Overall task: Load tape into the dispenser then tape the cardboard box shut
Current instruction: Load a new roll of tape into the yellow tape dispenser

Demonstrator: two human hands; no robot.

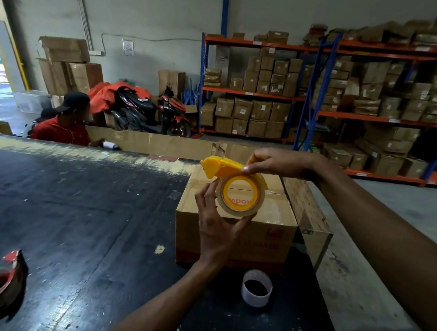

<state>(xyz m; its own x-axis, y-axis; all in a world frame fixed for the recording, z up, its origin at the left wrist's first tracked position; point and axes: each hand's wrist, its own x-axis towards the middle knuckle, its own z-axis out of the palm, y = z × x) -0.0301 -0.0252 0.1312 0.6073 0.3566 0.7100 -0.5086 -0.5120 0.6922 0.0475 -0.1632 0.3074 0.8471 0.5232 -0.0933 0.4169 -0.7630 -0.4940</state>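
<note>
Tape roll [240,196] held above the cardboard box [235,221] on the table [70,216]: your left hand [217,229] grasps the roll, your right hand [275,162] pinches the yellow dispenser [222,167]. Loading appears under way; next, thread the tape end to the blade.

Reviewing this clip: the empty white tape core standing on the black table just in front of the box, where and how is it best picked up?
Probably by its rim. The white core stands on end on the black table, hollow opening upward, apart from the cardboard box. Come from straight above, one finger inside the bore and the thumb outside, pinching the thin wall; nothing crowds its near side.
</note>
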